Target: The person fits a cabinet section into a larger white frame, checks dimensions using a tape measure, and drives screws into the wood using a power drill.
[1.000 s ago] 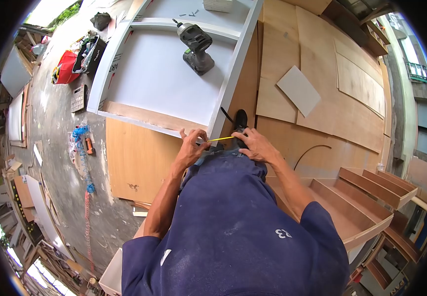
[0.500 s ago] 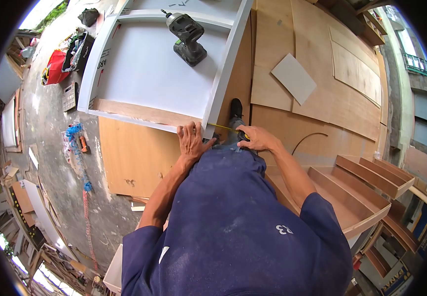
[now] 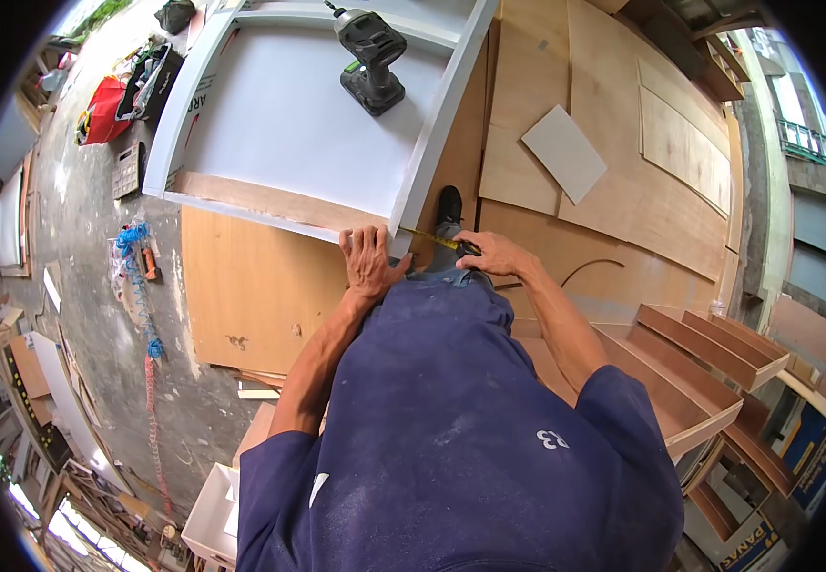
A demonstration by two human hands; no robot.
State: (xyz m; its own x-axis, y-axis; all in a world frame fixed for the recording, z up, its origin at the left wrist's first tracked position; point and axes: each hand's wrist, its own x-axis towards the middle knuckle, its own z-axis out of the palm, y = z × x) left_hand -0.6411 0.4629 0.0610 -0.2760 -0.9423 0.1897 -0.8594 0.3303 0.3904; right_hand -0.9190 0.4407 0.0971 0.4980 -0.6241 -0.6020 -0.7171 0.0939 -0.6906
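Note:
My right hand point(image 3: 497, 255) is closed around a tape measure point(image 3: 468, 250). Its yellow blade point(image 3: 427, 235) stretches left to the near right corner of a white-faced wooden frame point(image 3: 411, 186). At that corner my left hand point(image 3: 369, 259) grips the near rail, fingers bent over its edge and thumb out to the side. A bare wood strip point(image 3: 270, 200) runs along the inside of this rail. Inside the frame, away from both hands, stands a black cordless driver point(image 3: 372, 76). Where the blade's tip sits cannot be made out.
Plywood sheets point(image 3: 613, 114) lie to the right, with a small pale board point(image 3: 565, 154) on top. Brown drawer-like trays point(image 3: 665, 381) are beside my right arm. On the left floor lie a calculator point(image 3: 128, 172), a red bag point(image 3: 105, 112) and a blue coiled hose point(image 3: 132, 240).
The view has shifted slightly, so the frame and driver appear a little differently placed. My right hand has turned slightly, showing more of the yellow blade. My left hand keeps its hold at the corner.

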